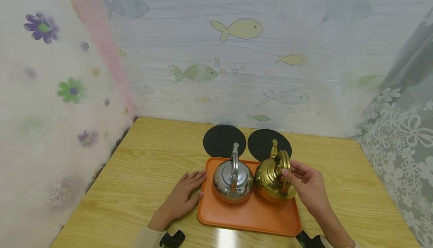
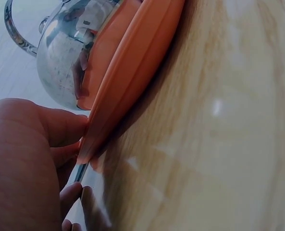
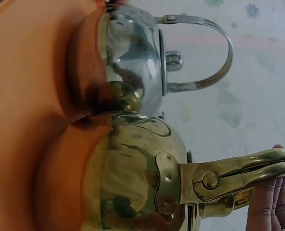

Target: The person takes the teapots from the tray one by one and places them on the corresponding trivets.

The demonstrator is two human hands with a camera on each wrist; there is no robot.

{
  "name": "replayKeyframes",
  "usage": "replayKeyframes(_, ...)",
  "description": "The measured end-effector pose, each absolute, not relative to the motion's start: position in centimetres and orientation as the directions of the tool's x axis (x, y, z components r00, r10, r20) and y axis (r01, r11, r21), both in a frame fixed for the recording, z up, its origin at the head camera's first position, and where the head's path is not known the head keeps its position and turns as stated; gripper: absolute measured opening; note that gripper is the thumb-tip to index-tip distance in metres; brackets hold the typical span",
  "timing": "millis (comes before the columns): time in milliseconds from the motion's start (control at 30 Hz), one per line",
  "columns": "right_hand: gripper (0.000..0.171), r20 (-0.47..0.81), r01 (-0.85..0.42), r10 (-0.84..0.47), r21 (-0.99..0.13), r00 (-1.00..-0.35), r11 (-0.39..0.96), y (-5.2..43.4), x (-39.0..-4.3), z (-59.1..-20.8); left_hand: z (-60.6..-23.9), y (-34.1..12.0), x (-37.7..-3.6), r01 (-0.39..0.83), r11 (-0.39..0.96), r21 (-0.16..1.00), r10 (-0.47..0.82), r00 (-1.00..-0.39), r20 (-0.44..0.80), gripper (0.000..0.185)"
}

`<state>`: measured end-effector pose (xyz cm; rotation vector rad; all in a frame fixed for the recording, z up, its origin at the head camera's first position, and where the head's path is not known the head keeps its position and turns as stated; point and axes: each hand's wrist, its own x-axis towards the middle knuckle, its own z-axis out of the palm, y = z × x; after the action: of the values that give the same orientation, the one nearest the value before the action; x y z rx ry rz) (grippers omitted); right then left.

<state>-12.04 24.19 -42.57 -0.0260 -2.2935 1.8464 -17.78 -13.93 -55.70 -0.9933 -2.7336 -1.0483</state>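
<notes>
An orange tray (image 1: 243,216) carries two kettles side by side. On its left half stands a silver kettle (image 1: 223,182) with its handle raised and spout facing the back. To the right is a gold kettle (image 1: 265,180), its round body close against the silver one. My right hand (image 1: 311,189) grips the gold kettle's handle (image 3: 248,171) between thumb and fingers. At the tray's left edge lies my left hand (image 1: 182,199), fingers extended. Its thumb (image 2: 68,127) touches the tray's rim in the left wrist view.
Two black round mats (image 1: 221,141) (image 1: 258,142) lie behind the tray on the wooden table (image 1: 142,173). A fish-patterned curtain (image 1: 189,101) hangs along the table's back edge. Flowered cloth (image 1: 50,127) borders the left side, and lace (image 1: 402,139) the right.
</notes>
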Motion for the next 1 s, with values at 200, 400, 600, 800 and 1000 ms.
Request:
replayKeyframes(200,0.042,0.178,-0.151,0.12,-0.967,-0.977,0.203,24.4,-12.2,-42.7,-55.5,-13.9,-17.8,0.58,0.561,0.591,0.558,-0.792,0.248,0.057)
replayKeyframes(400,0.04,0.198,-0.175,0.124,-0.968,-0.972,0.178,24.3,-12.7,-42.9,-55.4,-13.9,-17.9,0.587,0.559,0.586,0.556,-0.789,0.26,0.057)
replayKeyframes(600,0.038,0.201,-0.171,0.151,-0.967,-0.968,0.187,24.3,-12.9,-43.2,-55.6,-13.8,-17.9,0.595,0.547,0.589,0.556,-0.784,0.275,0.056)
replayKeyframes(800,0.038,0.204,-0.175,0.153,-0.967,-0.967,0.188,24.3,-13.1,-43.5,-55.7,-13.9,-17.9,0.592,0.551,0.588,0.557,-0.786,0.268,0.056)
replayKeyframes(1000,0.039,0.222,-0.192,0.146,-0.961,-0.964,0.197,24.1,-13.3,-43.4,-55.6,-13.9,-17.9,0.583,0.55,0.598,0.558,-0.789,0.256,0.057)
